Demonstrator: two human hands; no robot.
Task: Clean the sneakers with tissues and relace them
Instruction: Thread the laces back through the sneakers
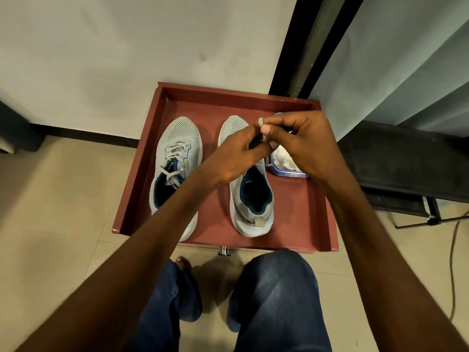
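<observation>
Two grey sneakers with teal lining stand side by side in a red-brown tray (320,199). The left sneaker (177,158) is laced with grey laces. The right sneaker (251,199) has its tongue area hidden under my hands. My left hand (236,156) and my right hand (302,143) meet above its front half, fingers curled and pinching a grey shoelace (261,121) between them. A short end of the lace hangs at the shoe's right side. A lilac basket (286,172) holding white tissues sits just right of the shoe, partly behind my right hand.
The tray lies on a tiled floor against a white wall. My knees in blue jeans are just in front of it. A black door frame rises at the back right, with dark equipment (406,161) and a cable (454,262) on the right.
</observation>
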